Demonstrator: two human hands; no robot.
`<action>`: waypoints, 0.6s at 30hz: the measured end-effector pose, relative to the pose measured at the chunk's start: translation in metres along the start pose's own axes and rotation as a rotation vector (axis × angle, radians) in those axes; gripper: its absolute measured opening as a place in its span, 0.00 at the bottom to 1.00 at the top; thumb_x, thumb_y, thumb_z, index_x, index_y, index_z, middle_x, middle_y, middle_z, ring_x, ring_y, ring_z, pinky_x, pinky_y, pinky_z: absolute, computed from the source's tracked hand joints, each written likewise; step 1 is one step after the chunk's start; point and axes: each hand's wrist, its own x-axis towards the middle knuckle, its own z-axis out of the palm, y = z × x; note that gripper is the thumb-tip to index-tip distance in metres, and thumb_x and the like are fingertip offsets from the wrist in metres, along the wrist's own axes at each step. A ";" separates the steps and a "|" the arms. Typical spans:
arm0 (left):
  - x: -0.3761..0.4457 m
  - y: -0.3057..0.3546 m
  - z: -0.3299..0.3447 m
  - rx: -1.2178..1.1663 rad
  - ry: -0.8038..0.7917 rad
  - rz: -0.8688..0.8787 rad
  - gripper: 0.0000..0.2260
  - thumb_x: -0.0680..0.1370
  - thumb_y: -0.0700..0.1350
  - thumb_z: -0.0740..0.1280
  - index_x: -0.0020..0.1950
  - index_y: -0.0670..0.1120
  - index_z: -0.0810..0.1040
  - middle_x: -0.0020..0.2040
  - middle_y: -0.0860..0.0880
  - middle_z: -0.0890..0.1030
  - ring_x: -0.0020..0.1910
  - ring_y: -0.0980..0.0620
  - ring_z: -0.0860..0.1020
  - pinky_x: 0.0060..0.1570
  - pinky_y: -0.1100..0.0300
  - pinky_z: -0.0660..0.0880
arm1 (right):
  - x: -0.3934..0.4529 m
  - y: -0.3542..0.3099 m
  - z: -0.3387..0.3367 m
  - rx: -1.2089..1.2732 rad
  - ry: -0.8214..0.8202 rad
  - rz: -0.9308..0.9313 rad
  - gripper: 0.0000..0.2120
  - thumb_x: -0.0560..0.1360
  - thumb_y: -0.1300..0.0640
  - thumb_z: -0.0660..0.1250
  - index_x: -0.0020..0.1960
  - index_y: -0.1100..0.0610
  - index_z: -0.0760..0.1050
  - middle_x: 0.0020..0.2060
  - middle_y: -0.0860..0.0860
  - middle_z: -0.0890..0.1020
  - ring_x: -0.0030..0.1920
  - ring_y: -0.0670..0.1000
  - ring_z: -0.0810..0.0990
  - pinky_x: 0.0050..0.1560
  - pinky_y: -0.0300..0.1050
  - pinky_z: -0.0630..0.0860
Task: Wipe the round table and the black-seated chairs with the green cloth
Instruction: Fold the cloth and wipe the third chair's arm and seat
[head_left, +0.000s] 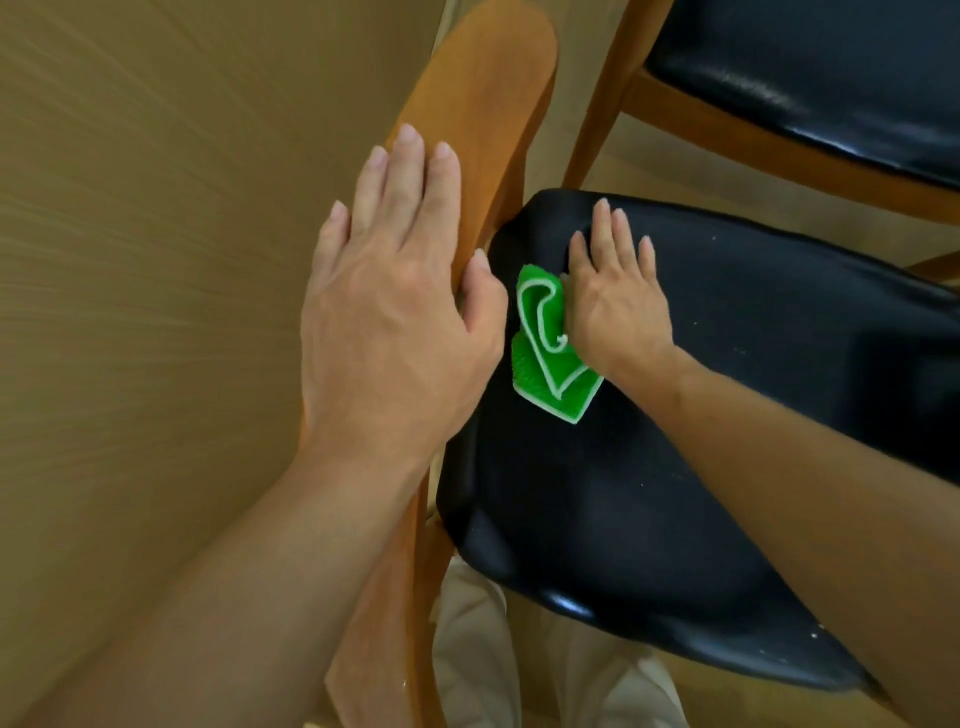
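My left hand (395, 291) lies flat, fingers straight, on the orange-brown wooden backrest (483, 78) of the near chair, thumb against the rail's edge. My right hand (615, 296) presses the green cloth (545, 358) with white trim down on the chair's black seat (649, 493), fingers straight and spread. Part of the cloth is hidden under the palm; its folded end sticks out to the left and below the hand. The seat carries small white specks toward the right.
A second chair with a black seat (810, 73) and wooden frame (727, 130) stands at the upper right. A tan wood-grain surface (156, 260) fills the left side. Light trousers (519, 670) show below the seat.
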 end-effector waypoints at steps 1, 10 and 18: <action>0.000 0.000 0.000 0.004 -0.004 0.000 0.26 0.80 0.49 0.57 0.76 0.43 0.59 0.76 0.43 0.60 0.76 0.48 0.57 0.71 0.54 0.51 | 0.001 -0.005 -0.005 0.041 0.031 -0.012 0.24 0.84 0.54 0.52 0.77 0.61 0.57 0.78 0.62 0.50 0.78 0.60 0.47 0.74 0.59 0.47; 0.000 0.001 -0.001 0.022 -0.015 -0.005 0.26 0.80 0.49 0.58 0.76 0.44 0.60 0.76 0.44 0.61 0.76 0.48 0.57 0.70 0.53 0.52 | -0.091 -0.044 0.023 0.052 -0.201 -0.281 0.32 0.83 0.49 0.56 0.80 0.55 0.43 0.79 0.55 0.46 0.78 0.56 0.41 0.76 0.57 0.44; 0.000 0.000 -0.001 0.004 -0.010 -0.006 0.26 0.80 0.50 0.57 0.76 0.44 0.60 0.76 0.44 0.61 0.75 0.48 0.57 0.70 0.53 0.53 | -0.073 -0.021 -0.031 0.764 -0.029 0.037 0.17 0.81 0.60 0.61 0.69 0.51 0.74 0.60 0.48 0.81 0.57 0.43 0.80 0.56 0.41 0.76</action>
